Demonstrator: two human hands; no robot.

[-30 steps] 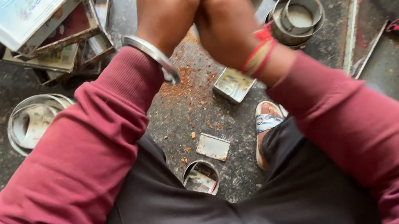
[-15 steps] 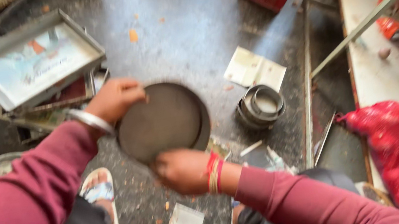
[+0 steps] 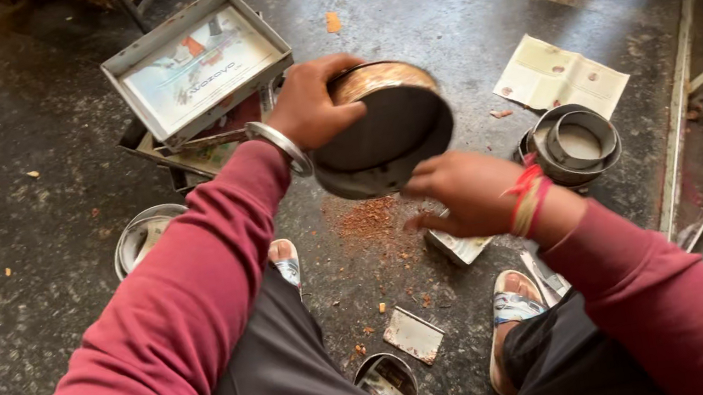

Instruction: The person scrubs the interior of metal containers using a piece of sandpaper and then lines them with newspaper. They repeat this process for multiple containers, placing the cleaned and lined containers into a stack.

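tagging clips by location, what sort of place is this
Probably a small floor-level workshop, not a home. The person squats on a stained concrete floor holding a round metal tin in the left hand, with metal rings, stacked trays and reddish dust around.

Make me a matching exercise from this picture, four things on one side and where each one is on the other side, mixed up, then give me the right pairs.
Things:
1. round metal pan
2. rectangular metal tray
3. nested metal rings
4. folded paper sheet

Places:
A. on the floor just beyond the rings
B. tilted, gripped at its rim by the left hand
C. on the floor beyond the right hand
D. on top of a stack of trays, upper left

Pairs: 1-B, 2-D, 3-C, 4-A
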